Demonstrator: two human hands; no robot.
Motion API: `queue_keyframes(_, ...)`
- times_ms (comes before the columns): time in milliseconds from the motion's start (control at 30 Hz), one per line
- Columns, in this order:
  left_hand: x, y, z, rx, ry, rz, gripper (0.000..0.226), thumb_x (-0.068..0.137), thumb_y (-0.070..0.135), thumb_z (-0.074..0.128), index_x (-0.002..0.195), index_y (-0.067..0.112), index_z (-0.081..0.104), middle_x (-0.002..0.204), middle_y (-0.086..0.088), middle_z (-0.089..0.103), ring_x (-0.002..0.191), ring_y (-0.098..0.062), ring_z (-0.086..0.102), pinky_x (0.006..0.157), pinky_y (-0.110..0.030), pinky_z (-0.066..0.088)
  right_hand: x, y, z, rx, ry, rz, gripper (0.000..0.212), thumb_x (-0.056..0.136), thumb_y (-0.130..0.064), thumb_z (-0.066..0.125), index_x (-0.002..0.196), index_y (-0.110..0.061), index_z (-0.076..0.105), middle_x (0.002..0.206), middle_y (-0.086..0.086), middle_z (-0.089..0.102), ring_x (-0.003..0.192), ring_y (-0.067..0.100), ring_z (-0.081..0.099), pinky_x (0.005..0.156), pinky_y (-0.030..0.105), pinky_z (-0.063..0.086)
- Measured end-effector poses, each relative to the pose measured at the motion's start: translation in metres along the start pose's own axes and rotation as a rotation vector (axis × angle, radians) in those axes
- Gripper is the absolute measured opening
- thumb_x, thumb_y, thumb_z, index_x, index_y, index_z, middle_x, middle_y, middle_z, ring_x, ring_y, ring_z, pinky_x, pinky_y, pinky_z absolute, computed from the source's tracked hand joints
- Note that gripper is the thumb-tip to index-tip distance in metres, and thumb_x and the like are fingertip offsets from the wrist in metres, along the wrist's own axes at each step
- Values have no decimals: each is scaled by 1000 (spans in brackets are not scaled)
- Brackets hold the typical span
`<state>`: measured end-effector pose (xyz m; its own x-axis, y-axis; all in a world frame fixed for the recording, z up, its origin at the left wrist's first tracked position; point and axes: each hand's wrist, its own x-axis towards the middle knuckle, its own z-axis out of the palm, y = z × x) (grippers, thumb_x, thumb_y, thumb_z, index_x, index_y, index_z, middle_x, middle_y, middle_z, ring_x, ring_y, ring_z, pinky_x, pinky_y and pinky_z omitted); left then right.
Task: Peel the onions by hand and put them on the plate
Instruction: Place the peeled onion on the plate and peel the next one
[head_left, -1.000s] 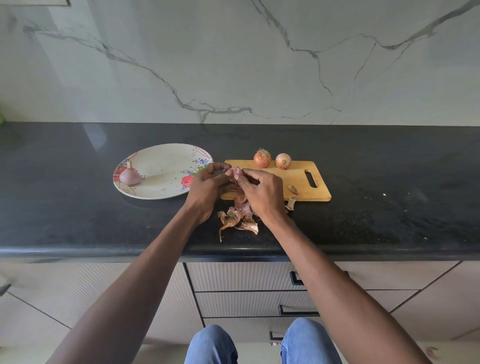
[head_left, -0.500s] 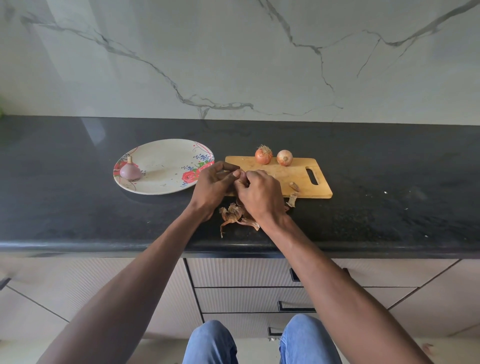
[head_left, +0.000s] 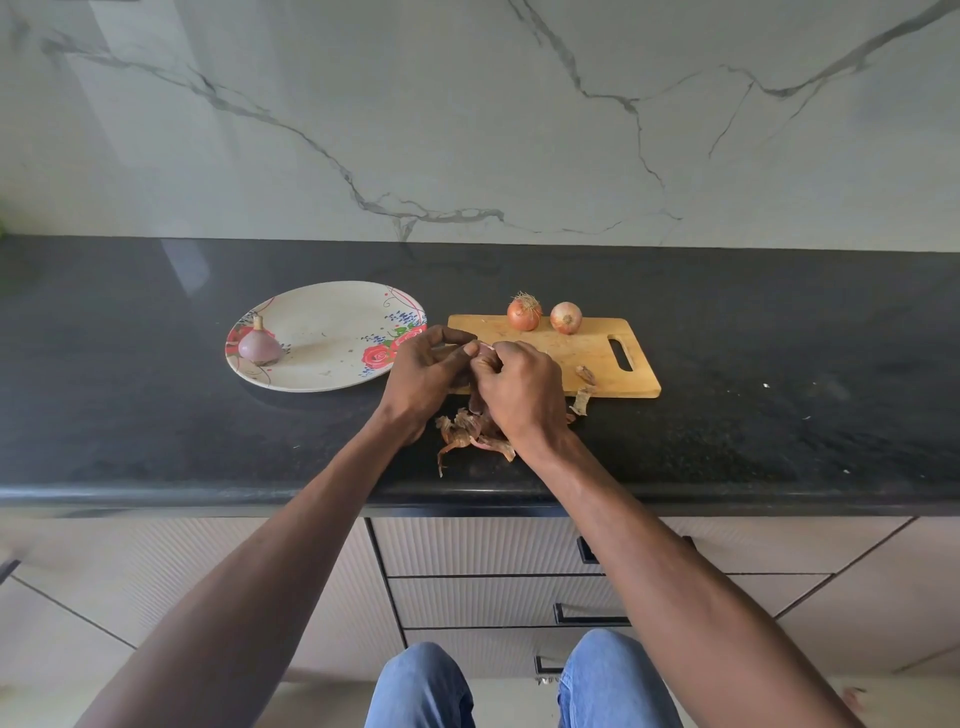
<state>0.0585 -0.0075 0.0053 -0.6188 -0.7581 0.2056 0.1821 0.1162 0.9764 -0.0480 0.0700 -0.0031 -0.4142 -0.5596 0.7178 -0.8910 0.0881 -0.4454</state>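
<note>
Over the wooden cutting board's (head_left: 587, 358) near-left corner, both hands' fingers (head_left: 452, 353) curl around a small pinkish half-peeled onion (head_left: 485, 349), mostly hidden.

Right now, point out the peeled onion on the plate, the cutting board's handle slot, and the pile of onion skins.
peeled onion (head_left: 258, 347), head view, middle of its purple bulb.
handle slot (head_left: 620, 354), head view, centre of the cutout.
pile of onion skins (head_left: 462, 430), head view, brown scraps between the wrists.

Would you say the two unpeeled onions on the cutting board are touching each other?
Apart: the head view shows bare board between the left onion and the right onion.
</note>
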Motion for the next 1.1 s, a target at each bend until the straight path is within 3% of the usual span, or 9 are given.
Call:
queue_keyframes(133,-1,1,1,-31,10,-5,12,96,8,66,105,0,64,86,-6,77,79,-20,73,68,-28,59,0,0,0,32,12,27,24,86,-14,71,67,-2,64,61,10,62,51,22,51,49,23,35)
queue_keyframes(267,1,0,-2,-105,19,-31,8,96,6,65,104,2,64,94,-16,74,83,-25,74,71,-29,61,1,3,0,112,55,67,34,89,-18,71,60,-7,57,54,-2,50,47,16,41,46,16,21)
queue_keyframes(400,4,-1,-4,-212,13,-75,8,97,3,62,104,1,63,96,-17,72,84,-26,72,73,-31,62,3,4,-1,188,89,82,36,89,-21,73,59,-9,57,52,-5,48,45,12,38,45,10,20)
queue_keyframes(467,5,0,-4,-255,5,-97,9,97,2,60,106,1,62,96,-16,72,85,-25,72,74,-31,62,4,4,-2,226,97,88,36,88,-22,73,59,-9,58,52,-6,48,44,10,37,44,11,22)
queue_keyframes(600,7,2,-5,-345,-11,-143,14,97,0,58,111,1,61,95,-13,73,86,-24,72,76,-32,63,4,6,-2,340,76,155,37,89,-22,72,60,-5,60,49,-1,52,43,9,37,40,27,29)
queue_keyframes(733,7,7,-4,-454,-43,-192,30,89,-4,63,118,-2,58,96,-17,72,84,-25,73,74,-36,63,5,4,-8,479,17,267,28,90,-19,71,66,-4,68,51,-6,55,44,6,40,43,20,29)
queue_keyframes(933,11,4,-7,-510,-35,-258,23,101,-4,44,120,-3,58,110,-24,69,99,-37,70,93,-53,55,10,4,-9,611,-36,475,28,90,-13,66,64,-2,69,51,4,60,44,5,49,44,24,38)
queue_keyframes(1033,8,9,-5,-543,-40,-261,23,102,-4,43,119,-2,58,107,-23,70,95,-35,71,87,-45,61,13,6,-7,740,-63,607,26,86,-18,64,65,-4,69,62,17,68,61,37,69,57,45,59)
queue_keyframes(1100,6,13,-4,-574,-46,-268,23,103,-4,41,119,-3,58,107,-23,70,94,-33,72,82,-39,63,15,4,-10,867,-77,695,19,86,-11,64,72,-1,72,70,21,71,64,39,71,67,49,60)
